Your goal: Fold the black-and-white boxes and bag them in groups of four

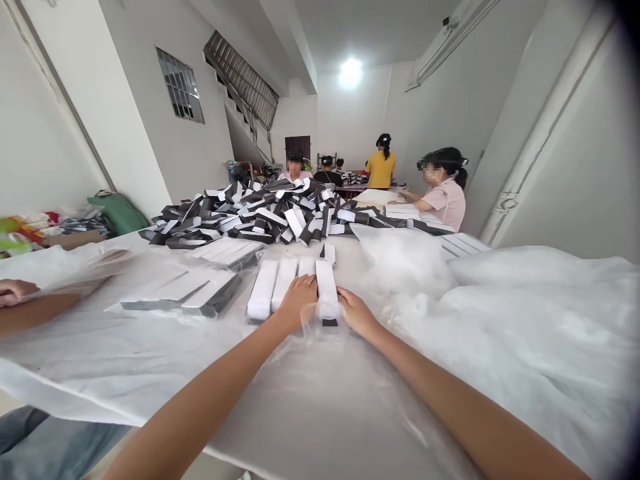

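Note:
Several long narrow white boxes (263, 290) lie side by side in clear plastic on the table before me. A white box (327, 288) with a black end stands at the right of this row, clear film over its near end. My left hand (301, 293) reaches over the row, its bent fingers against that box's left side. Against its right side is my right hand (354, 309), fingers curled, partly under clear film. Both hands grip the box between them. The left hand's thumb is hidden.
A large heap of black-and-white boxes (270, 208) rises behind the row. Wrapped bundles (167, 288) lie at left, near another person's hand (17, 291). Crumpled plastic bags (510, 320) cover the right side. A person in pink (447, 200) sits at far right.

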`<action>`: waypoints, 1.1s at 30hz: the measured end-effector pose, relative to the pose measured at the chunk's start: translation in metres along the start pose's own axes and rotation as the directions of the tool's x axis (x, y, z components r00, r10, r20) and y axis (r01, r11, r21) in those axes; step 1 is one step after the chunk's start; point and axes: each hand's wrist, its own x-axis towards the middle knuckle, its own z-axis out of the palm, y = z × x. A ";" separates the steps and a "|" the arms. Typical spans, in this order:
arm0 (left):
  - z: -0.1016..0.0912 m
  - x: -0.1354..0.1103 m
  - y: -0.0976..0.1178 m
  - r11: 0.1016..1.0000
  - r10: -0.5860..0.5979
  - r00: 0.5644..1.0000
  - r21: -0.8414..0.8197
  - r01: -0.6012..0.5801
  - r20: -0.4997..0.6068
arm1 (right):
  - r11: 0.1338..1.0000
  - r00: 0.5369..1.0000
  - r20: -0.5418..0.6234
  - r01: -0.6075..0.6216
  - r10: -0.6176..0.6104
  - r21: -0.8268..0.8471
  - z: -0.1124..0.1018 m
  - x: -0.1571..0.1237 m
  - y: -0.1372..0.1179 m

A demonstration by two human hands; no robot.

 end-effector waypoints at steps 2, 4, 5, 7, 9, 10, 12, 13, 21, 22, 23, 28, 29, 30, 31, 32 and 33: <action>0.000 -0.003 -0.001 1.000 0.015 1.000 0.017 -0.015 0.013 | 0.999 1.000 -0.029 0.000 0.001 0.035 0.002 -0.002 0.002; -0.003 -0.007 -0.003 0.999 0.014 1.000 0.033 -0.015 0.017 | 0.996 0.998 -0.058 -0.009 0.014 0.089 0.003 -0.002 0.005; -0.004 -0.009 -0.004 0.999 0.010 1.000 0.038 -0.011 0.013 | 0.994 0.998 -0.067 -0.006 0.013 0.112 0.004 -0.003 0.006; -0.007 -0.009 -0.004 0.999 -0.007 1.000 0.036 0.007 -0.007 | 0.994 0.998 -0.054 0.020 -0.014 0.112 0.007 -0.005 0.008; -0.006 -0.008 -0.002 0.999 -0.033 0.999 0.032 0.034 -0.032 | 0.997 0.998 -0.002 0.070 -0.070 0.025 0.011 -0.008 0.007; -0.005 -0.007 -0.001 0.998 -0.046 0.998 0.042 0.047 -0.041 | 0.994 0.995 0.028 0.100 -0.099 -0.033 0.012 -0.011 0.005; -0.003 -0.006 0.001 0.994 -0.057 0.997 0.086 0.061 -0.046 | 0.978 0.984 0.081 0.168 -0.159 -0.125 0.014 -0.016 0.002; -0.002 -0.005 0.002 0.992 -0.056 0.998 0.110 0.060 -0.041 | 0.966 0.975 0.102 0.209 -0.195 -0.151 0.015 -0.018 0.000; -0.004 0.004 -0.003 0.983 -0.119 0.993 0.138 0.121 -0.018 | 0.929 0.937 0.115 0.343 -0.329 -0.137 0.006 -0.020 -0.004; -0.006 0.001 -0.005 0.985 -0.122 0.992 0.116 0.125 -0.035 | 0.934 0.936 0.125 0.341 -0.328 -0.106 0.004 -0.019 -0.002; -0.007 -0.004 -0.008 0.991 -0.106 0.992 0.080 0.111 -0.065 | 0.937 0.935 0.137 0.340 -0.328 -0.075 0.002 -0.018 0.001; -0.013 -0.054 -0.021 0.955 0.246 0.950 -0.121 -0.271 -0.191 | 0.968 0.968 0.033 0.249 -0.247 -0.045 0.001 -0.007 0.015; -0.013 -0.065 -0.022 0.930 0.313 0.938 -0.153 -0.334 -0.146 | 0.978 0.980 -0.009 0.196 -0.197 -0.071 0.002 -0.005 0.016; -0.013 -0.073 -0.022 0.911 0.354 0.930 -0.190 -0.366 -0.096 | 0.984 0.987 -0.036 0.150 -0.154 -0.096 0.003 -0.004 0.016; -0.012 -0.080 -0.021 0.899 0.374 0.926 -0.227 -0.374 -0.045 | 0.986 0.991 -0.040 0.121 -0.126 -0.118 0.004 -0.003 0.016; -0.011 -0.084 -0.020 0.895 0.375 0.927 -0.260 -0.364 -0.005 | 0.985 0.993 -0.028 0.113 -0.118 -0.132 0.004 -0.003 0.015; -0.010 -0.087 -0.019 0.894 0.365 0.931 -0.288 -0.343 0.025 | 0.983 0.992 -0.006 0.123 -0.125 -0.135 0.004 -0.003 0.013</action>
